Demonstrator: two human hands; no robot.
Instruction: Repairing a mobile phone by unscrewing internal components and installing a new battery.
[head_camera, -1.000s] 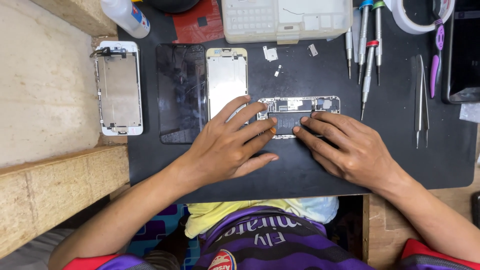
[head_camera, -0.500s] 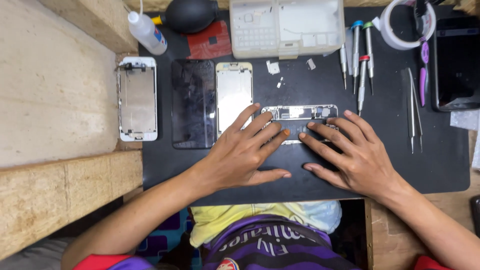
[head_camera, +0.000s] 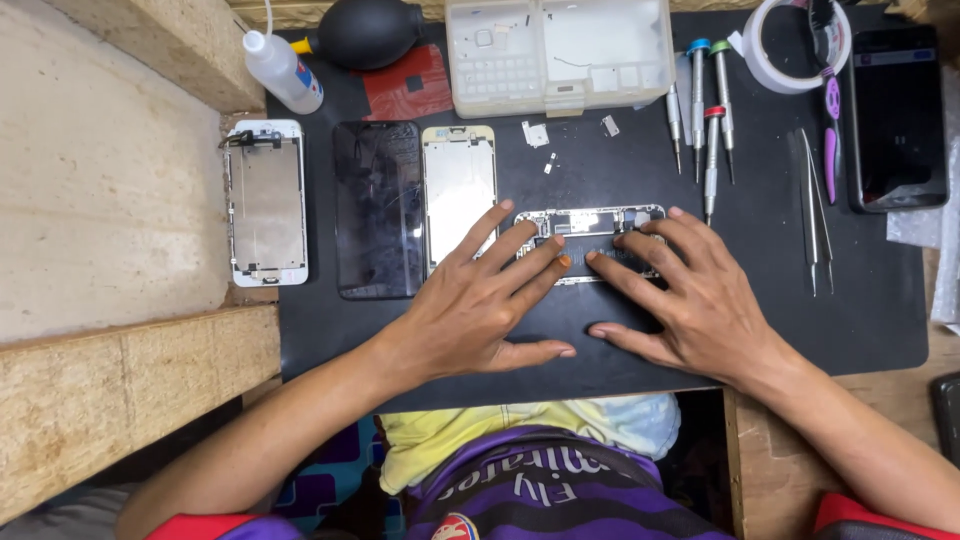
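An opened phone body (head_camera: 590, 222) lies flat in the middle of a black work mat (head_camera: 870, 320), its insides showing. My left hand (head_camera: 480, 300) rests on its left half with fingers spread and pressing down. My right hand (head_camera: 680, 295) covers its right half the same way; the fingertips of both hands nearly meet over the phone. Neither hand grips anything.
Left of the hands lie a metal screen backplate (head_camera: 459, 190), a dark glass screen (head_camera: 378, 205) and a white phone frame (head_camera: 265, 200). Screwdrivers (head_camera: 705, 110), tweezers (head_camera: 815, 210), a parts box (head_camera: 560, 45), a squeeze bottle (head_camera: 283, 70), an air blower (head_camera: 370, 30), tape (head_camera: 790, 55) and a black phone (head_camera: 897, 115) lie behind.
The hands stay pressed on the opened phone. The view has tilted so everything sits lower in frame, and the blower and bottle at the back have come into sight.
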